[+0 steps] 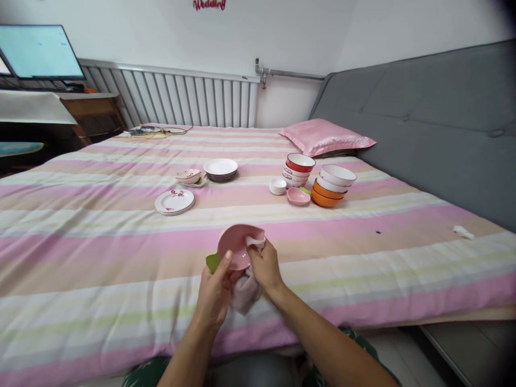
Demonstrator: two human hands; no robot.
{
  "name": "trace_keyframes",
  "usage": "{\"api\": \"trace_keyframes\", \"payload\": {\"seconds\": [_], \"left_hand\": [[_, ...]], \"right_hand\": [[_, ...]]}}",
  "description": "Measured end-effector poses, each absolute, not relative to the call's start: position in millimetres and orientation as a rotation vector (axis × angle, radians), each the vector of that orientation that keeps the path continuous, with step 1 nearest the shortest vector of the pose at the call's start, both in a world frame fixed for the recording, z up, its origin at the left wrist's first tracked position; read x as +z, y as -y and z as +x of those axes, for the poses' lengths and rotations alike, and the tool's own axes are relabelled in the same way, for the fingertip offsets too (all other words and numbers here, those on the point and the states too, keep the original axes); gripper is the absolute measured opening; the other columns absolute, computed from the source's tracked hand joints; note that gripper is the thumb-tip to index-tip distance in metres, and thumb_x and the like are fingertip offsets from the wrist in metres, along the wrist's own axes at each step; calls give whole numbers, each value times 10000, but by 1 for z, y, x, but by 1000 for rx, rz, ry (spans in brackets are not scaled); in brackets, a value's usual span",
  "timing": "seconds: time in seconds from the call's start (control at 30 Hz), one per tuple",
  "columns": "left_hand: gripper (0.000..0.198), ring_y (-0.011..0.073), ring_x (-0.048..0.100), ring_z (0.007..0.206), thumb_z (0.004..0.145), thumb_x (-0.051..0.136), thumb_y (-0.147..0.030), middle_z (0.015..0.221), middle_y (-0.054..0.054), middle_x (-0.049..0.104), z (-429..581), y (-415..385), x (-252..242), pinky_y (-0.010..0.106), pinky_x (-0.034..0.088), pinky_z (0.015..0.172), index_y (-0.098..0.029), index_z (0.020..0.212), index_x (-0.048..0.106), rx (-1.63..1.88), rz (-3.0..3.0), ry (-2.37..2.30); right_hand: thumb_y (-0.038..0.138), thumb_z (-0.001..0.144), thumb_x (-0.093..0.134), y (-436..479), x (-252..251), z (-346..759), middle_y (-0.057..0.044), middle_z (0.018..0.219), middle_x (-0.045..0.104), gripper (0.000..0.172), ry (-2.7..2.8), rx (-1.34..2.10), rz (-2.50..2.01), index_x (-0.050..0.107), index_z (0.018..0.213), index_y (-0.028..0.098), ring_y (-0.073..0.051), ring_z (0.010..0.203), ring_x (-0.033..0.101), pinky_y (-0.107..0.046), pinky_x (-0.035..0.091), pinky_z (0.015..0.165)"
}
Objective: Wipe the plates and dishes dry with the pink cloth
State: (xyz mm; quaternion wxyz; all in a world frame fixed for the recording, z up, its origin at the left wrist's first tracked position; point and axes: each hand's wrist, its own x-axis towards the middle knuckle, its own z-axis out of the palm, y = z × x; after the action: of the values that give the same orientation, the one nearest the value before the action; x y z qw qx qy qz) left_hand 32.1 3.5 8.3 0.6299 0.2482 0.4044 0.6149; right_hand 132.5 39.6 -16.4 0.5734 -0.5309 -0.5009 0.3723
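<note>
Grips in the left hand (216, 294) a glossy pink, leaf-shaped bowl (233, 242) with a flat green leaf-like tab (212, 263), just above the near part of a striped pink, white and beige bed cover (153, 301), directly in front of the body. Lays the left thumb over the near rim and onto the inner wall, right beside the tab, and curls the other left fingers beneath; cannot tell exactly how far around, with the underside out of view. Pinches in the right hand (266, 267) a soft, pale pinkish-grey cloth (245, 293), holding one fold against the inner wall at the right rim and letting the rest hang below, between both wrists. Runs, along the long axis, from the green tab at lower left up and away to a pointed tip at upper right; sets the left hand nearer the tab, the right hand nearer the tip, and most of the hollow to the left of the right fingertips. Leaves well apart, farther off to the right, a smaller-looking pink bowl (299, 197) beside a stack of round white and orange bowls (331, 187), and, to the left, a stack of white flower-patterned plates (174, 202).
</note>
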Motion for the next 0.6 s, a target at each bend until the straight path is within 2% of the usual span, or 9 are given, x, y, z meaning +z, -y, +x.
{"api": "trace_keyframes", "payload": {"seconds": [0.1, 0.2, 0.4, 0.5, 0.6], "left_hand": [[363, 193, 640, 803, 699, 698, -416, 923, 65, 687, 17, -6, 14, 254, 519, 624, -155, 950, 671, 1339, 726, -1037], [459, 206, 640, 775, 659, 731, -405, 968, 80, 682, 6, -7, 19, 259, 511, 604, -164, 1041, 648, 1283, 954, -1194], [391, 243, 618, 847, 686, 684, -373, 877, 80, 700, 0, -10, 6, 313, 475, 754, -116, 980, 663, 1076, 1185, -1289], [427, 239, 608, 849, 699, 648, -364, 893, 78, 699, -2, -12, 0, 317, 461, 766, -96, 1030, 635, 1071, 1160, -1279], [437, 248, 610, 858, 684, 637, -346, 905, 92, 698, -4, -13, -2, 325, 456, 778, -81, 1032, 627, 1080, 1115, -1278]], "right_hand": [[214, 735, 493, -43, -7, 148, -14, 738, 637, 148, 1320, 794, -1241, 590, 840, 177, -178, 682, 572, -261, 422, 640], [150, 722, 457, -44, 3, 159, 13, 676, 583, 136, 1545, 665, -1247, 570, 781, 197, -153, 624, 512, -244, 382, 609], [69, 647, 417, -41, 7, 161, 9, 726, 529, 181, 1911, 523, -1221, 510, 713, 209, -145, 656, 464, -240, 342, 612], [135, 680, 501, -42, 7, 162, -5, 790, 556, 134, 1887, 586, -1192, 545, 787, 203, -158, 711, 487, -247, 364, 635], [167, 741, 482, -43, 11, 166, -26, 881, 597, 209, 1821, 768, -1054, 590, 917, 196, -171, 802, 521, -261, 402, 705]]}}
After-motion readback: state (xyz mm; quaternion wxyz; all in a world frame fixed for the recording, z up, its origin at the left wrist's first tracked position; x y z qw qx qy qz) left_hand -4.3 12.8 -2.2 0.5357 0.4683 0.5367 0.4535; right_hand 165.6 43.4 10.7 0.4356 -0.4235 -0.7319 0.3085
